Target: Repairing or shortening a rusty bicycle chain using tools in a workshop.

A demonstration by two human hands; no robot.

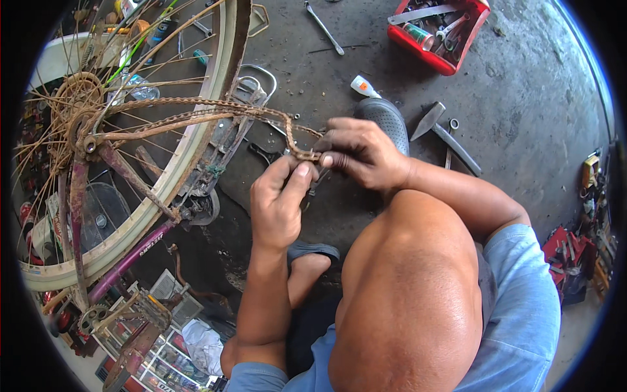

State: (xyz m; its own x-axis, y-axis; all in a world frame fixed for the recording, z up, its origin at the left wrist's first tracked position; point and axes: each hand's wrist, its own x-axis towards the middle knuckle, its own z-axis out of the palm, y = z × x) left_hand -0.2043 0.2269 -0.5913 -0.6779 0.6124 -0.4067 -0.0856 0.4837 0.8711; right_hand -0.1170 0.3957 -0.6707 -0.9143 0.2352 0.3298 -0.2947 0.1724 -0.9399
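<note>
A rusty bicycle chain (215, 103) runs from the rear hub of a bicycle wheel (212, 78) toward me and bends down into my fingers. My left hand (281, 196) pinches the chain between thumb and forefinger. Just to the right, my right hand (362, 150) grips the chain's end, its thumb pressed close to the left fingertips. Between the two hands the exact links are partly hidden by the fingers. The purple bicycle frame (134, 258) lies at the left, with a toothed chainring (93, 318) below the wheel.
On the dark floor lie a hammer (450, 140), a ring spanner (324, 29) and a small white bottle (363, 86). A red toolbox (444, 62) full of tools stands at the far right. Near the lower left is a clear-lidded parts case (163, 366). More tools (568, 255) lie along the right edge.
</note>
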